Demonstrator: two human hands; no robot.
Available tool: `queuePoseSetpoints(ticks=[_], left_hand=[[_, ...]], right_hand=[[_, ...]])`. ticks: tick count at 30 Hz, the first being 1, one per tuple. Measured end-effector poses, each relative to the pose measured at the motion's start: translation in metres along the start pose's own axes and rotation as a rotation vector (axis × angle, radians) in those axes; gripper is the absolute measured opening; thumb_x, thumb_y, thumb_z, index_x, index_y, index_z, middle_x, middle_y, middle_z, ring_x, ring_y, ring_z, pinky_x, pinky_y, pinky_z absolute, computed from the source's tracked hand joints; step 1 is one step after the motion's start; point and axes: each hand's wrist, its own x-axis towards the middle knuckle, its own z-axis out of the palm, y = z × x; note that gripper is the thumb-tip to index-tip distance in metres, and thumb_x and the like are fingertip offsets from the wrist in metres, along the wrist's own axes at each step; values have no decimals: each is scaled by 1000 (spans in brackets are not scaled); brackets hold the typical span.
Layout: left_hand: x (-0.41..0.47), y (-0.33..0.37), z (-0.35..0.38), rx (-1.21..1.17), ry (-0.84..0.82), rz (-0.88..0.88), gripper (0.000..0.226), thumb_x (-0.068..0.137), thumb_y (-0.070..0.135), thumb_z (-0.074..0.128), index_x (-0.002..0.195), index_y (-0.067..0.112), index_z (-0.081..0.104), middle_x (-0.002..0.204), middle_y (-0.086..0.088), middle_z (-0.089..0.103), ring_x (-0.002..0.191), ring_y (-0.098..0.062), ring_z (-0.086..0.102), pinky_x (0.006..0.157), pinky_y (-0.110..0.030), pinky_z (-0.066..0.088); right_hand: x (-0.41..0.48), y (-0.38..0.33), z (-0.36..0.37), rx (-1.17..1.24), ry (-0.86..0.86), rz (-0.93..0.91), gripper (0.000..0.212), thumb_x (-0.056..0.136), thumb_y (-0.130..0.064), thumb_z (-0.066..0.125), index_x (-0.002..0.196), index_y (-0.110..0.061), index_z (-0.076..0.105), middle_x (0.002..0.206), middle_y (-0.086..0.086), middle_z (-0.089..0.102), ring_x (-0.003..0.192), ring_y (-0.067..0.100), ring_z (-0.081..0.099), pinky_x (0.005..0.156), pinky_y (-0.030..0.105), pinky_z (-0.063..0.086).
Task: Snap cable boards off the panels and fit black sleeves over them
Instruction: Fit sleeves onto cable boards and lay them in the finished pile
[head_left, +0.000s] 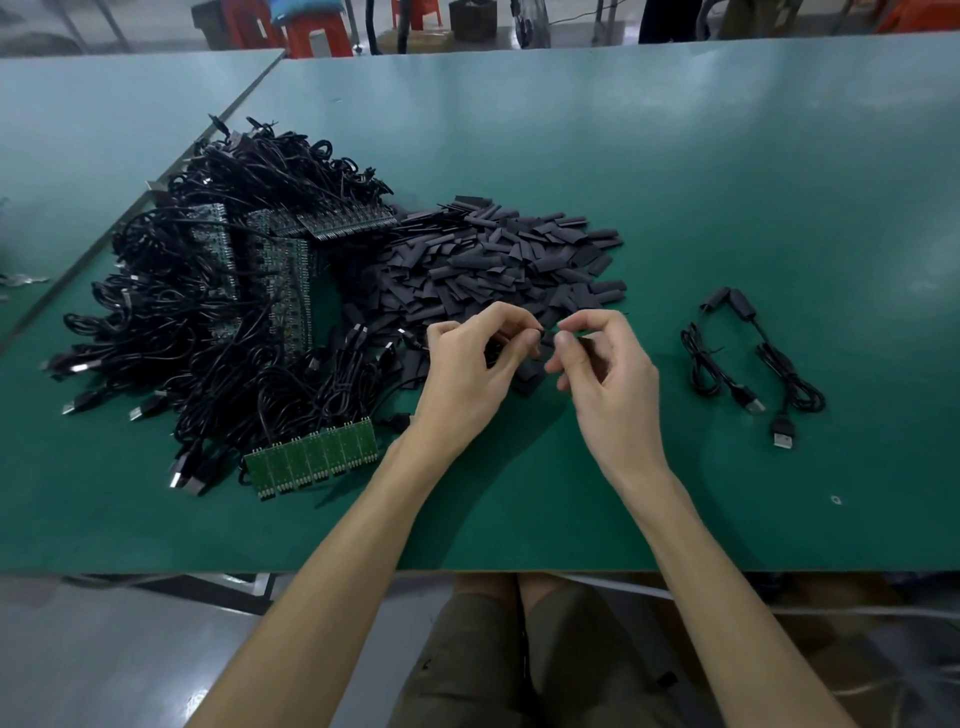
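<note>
Over the green desk, at the near edge of the sleeve pile, the left hand and right hand meet with curled fingers and pinch a small black piece between them, too small to tell whether it is a sleeve or a board. A green panel lies left of the left wrist against the cable heap — two loose cables lie well apart on the right

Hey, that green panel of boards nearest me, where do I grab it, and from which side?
Pinch the green panel by its right end board, coming from the right over bare table. That end lies free of the cable heap, while cables meet its far edge and plugs crowd its left end. The left hand is nearest, once free.
</note>
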Motion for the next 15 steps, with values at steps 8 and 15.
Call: queuePoseSetpoints(ticks=[8,15], left_hand=[[1,-2,-1,-3,-40,-19,6,101,21,63,97,22,67,77,12,71,77,-10,69,89,-63,48],[1,-3,0,16,-51,-11,7,102,24,61,97,26,64,76,12,71,77,-9,69,98,-57,41]], right_hand=[[0,-1,6,-275,73,-156,18,92,-4,73,108,-12,70,104,-3,62,96,-9,57,83,4,42],[-1,-3,7,-301,105,-117,12,93,-5,71,105,-6,72,102,-3,64,89,-5,56,81,3,40]])
